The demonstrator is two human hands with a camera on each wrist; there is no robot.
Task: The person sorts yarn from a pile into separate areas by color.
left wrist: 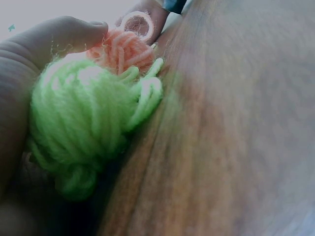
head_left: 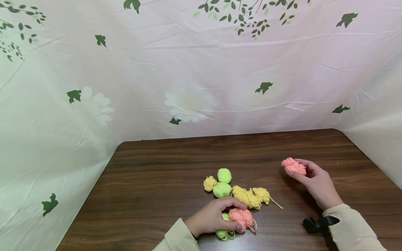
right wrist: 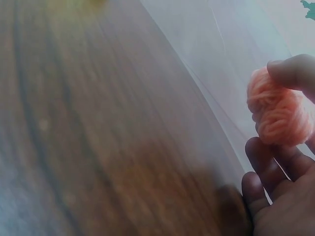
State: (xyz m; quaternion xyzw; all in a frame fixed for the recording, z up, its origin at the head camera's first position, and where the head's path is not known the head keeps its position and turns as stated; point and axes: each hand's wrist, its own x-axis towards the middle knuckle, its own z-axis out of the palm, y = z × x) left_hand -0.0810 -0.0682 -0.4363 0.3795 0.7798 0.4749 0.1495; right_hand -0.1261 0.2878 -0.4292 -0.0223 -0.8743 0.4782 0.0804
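Note:
In the head view my right hand (head_left: pixel 318 183) pinches a pink yarn ball (head_left: pixel 293 166) above the right side of the table. The right wrist view shows the thumb on one side of that pink yarn ball (right wrist: pixel 278 110) and fingers on the other. My left hand (head_left: pixel 215 216), low at the centre, curls its thumb and fingers around another pink yarn ball (head_left: pixel 241 219). A green yarn ball (left wrist: pixel 88 105) with loose loops lies beside it, within the hollow of the left hand and partly hidden from above.
Just beyond the left hand lie two green yarn balls (head_left: pixel 222 190), a small yellow yarn ball (head_left: pixel 209 183) and a yellow yarn bundle (head_left: pixel 246 197) with a trailing end. The dark wooden table (head_left: pixel 157 174) meets a leaf-printed cloth (head_left: pixel 220 87) behind it.

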